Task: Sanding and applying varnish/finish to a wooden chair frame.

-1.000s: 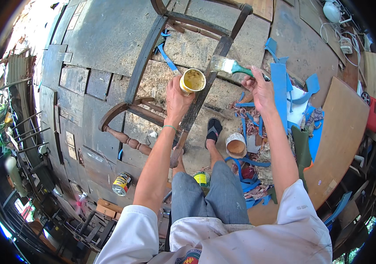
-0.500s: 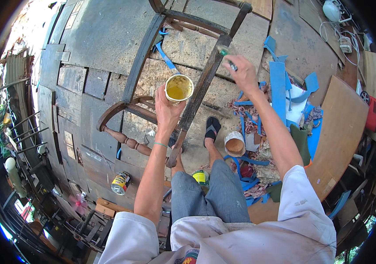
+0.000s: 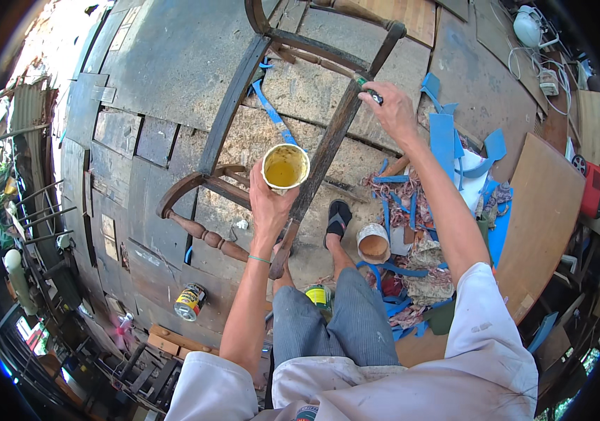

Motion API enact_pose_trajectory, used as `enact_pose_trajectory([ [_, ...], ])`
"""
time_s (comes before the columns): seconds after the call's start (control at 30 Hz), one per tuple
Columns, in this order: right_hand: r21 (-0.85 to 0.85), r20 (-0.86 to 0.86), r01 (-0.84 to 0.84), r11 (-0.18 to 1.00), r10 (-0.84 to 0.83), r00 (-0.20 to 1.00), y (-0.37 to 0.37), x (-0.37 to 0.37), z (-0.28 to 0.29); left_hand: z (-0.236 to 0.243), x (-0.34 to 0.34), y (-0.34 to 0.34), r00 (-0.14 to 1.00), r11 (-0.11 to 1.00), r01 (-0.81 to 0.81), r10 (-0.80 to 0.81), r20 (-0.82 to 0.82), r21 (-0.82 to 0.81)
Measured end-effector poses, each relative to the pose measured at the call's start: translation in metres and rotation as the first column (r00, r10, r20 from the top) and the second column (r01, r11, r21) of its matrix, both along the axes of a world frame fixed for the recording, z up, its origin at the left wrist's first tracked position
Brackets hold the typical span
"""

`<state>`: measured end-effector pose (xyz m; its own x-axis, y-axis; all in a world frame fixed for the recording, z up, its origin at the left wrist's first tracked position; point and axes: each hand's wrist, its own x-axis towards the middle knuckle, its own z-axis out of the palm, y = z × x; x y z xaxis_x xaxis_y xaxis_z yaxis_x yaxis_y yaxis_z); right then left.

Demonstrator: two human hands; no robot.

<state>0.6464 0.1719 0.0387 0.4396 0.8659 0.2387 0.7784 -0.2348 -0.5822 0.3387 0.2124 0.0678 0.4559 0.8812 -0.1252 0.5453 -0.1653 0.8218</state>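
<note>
My left hand [image 3: 269, 209] grips a pale cup [image 3: 284, 190] of yellow liquid, tilted so that its inside shows. It hangs beside the near part of a dark wooden chair frame [image 3: 322, 156]. Fingers of my right hand [image 3: 392, 111] close round a small paintbrush [image 3: 364, 83] with a green and black handle. The brush is at the far end of the frame's right-hand rail, close to the crossbar joint; its bristles are hard to make out. A turned wooden leg [image 3: 205, 234] and a curved arm piece stick out on the frame's left.
On the floor stand a white tub [image 3: 362, 240], a yellow-and-black can [image 3: 190, 302] and a green-labelled can [image 3: 319, 295] between my legs. Blue strips [image 3: 442, 137] and shredded scraps [image 3: 412, 203] heap up at right, beside a leaning brown board [image 3: 543, 217] and a red machine [image 3: 594, 186].
My right hand has moved the brush slightly farther along the rail, up to the crossbar joint. The cup in my left hand has come a little nearer to me.
</note>
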Motion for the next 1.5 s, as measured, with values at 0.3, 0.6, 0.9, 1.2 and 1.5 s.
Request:
enact_pose_trajectory([
  [0.3, -0.204, 0.17, -0.106, 0.973, 0.142, 0.975, -0.01, -0.05, -0.001, 0.009, -0.002, -0.002, 1.0, 0.999, -0.025, 0.025, 0.003, -0.044],
  [0.6, -0.218, 0.179, -0.071, 0.973, 0.112, 0.977, -0.012, -0.053, -0.013, 0.01, 0.003, -0.004, 1.0, 1.0, -0.018, 0.018, -0.008, -0.005],
  [0.9, -0.228, 0.225, -0.03, 0.973, 0.082, 0.971, 0.005, -0.051, -0.015, 0.014, 0.014, -0.005, 1.0, 0.999, 0.021, -0.021, 0.013, 0.031],
  [1.2, -0.094, -0.195, -0.2, 0.975, 0.179, 0.964, -0.051, -0.079, 0.045, 0.016, 0.02, 0.014, 0.999, 0.997, 0.041, -0.039, -0.029, 0.063],
  [1.5, -0.054, -0.818, -0.139, 0.989, 0.036, 0.575, -0.058, -0.058, 0.193, 0.034, 0.015, 0.041, 0.97, 0.962, 0.238, -0.228, -0.087, 0.137],
])
